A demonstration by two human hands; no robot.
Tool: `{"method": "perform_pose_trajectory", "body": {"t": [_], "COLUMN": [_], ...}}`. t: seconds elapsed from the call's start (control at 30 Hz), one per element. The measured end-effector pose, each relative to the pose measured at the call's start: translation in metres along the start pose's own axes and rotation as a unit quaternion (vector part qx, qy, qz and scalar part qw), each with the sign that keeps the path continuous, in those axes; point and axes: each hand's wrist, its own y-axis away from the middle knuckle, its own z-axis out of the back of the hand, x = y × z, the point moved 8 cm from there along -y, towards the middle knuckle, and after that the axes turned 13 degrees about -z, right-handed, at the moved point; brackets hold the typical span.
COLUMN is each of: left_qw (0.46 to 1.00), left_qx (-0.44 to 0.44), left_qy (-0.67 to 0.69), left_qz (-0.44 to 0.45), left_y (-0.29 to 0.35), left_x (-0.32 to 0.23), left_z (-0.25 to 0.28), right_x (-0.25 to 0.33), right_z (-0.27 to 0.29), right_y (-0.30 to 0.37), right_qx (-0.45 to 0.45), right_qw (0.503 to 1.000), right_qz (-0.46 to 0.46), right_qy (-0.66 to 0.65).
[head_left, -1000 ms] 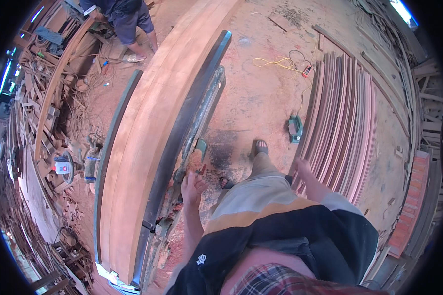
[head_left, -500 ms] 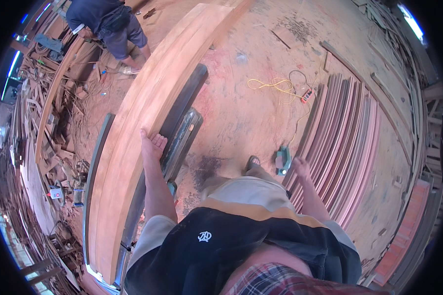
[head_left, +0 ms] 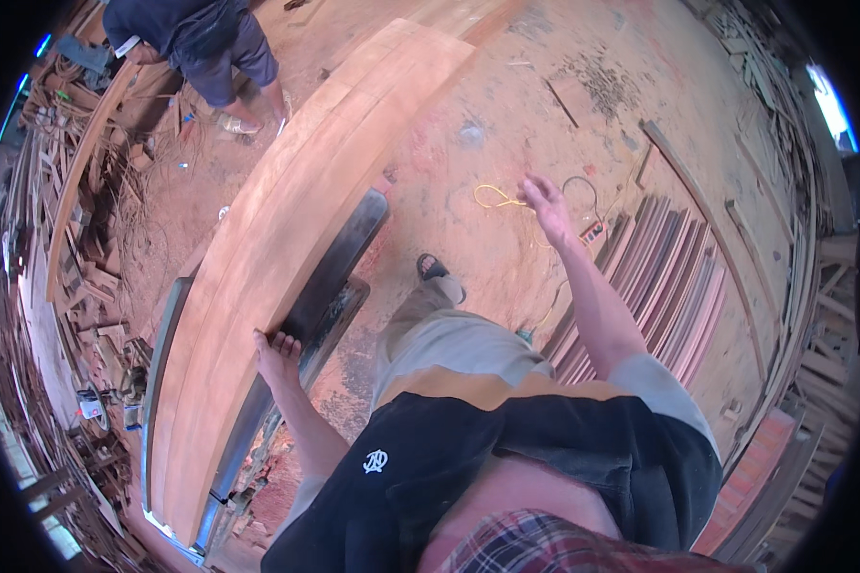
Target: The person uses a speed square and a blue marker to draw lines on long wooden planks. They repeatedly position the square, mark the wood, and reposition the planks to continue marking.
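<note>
A long, wide wooden panel point(head_left: 287, 229) of several joined boards lies on a dark machine bed point(head_left: 339, 258) to my left. My left hand point(head_left: 279, 358) is at the panel's near edge, thumb by the top face and fingers curled at the side. My right hand point(head_left: 545, 202) is raised over the floor, fingers apart and loosely bent, with nothing visible in it. In the picture it comes close to a yellow cord point(head_left: 497, 197).
A stack of long wood strips point(head_left: 640, 286) lies on the floor to my right, with a red power strip point(head_left: 592, 232) by its far end. Another person point(head_left: 196, 48) bends over at the far left. Scrap wood point(head_left: 96, 277) is heaped along the left side.
My right hand has risen forward from beside the strip stack. My left hand has moved nearer along the panel edge, its fingers now more curled. One foot has stepped forward and left.
</note>
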Motion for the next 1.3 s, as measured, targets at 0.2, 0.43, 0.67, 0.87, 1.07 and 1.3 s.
{"method": "perform_pose_trajectory", "body": {"t": [0.2,0.43,0.67,0.87,1.07,1.3], "left_qw": [0.998,0.969,0.95,0.962,0.901,0.91], "left_qx": [-0.054,-0.211,-0.292,-0.217,-0.189,-0.239], "left_qy": [0.03,-0.004,0.092,0.161,0.391,0.333], "left_qz": [-0.002,-0.132,-0.066,0.026,-0.016,-0.058], "left_y": [0.016,0.07,0.156,0.144,0.153,0.165], "left_x": [0.002,-0.006,0.066,0.116,0.122,0.091], "left_z": [-0.003,-0.019,-0.114,-0.268,-0.363,-0.378], "right_x": [0.08,0.157,0.15,0.139,0.109,0.14], "right_z": [-0.048,-0.093,-0.125,-0.148,-0.06,-0.062], "right_y": [-0.176,-0.341,-0.39,-0.377,-0.318,-0.291], "right_qx": [0.052,0.156,0.335,0.426,0.449,0.541], "right_qw": [0.996,0.971,0.927,0.879,0.857,0.753], "right_qz": [0.054,0.007,-0.105,-0.181,-0.17,0.185], "right_qy": [0.056,0.18,0.132,0.113,0.187,0.326]}}
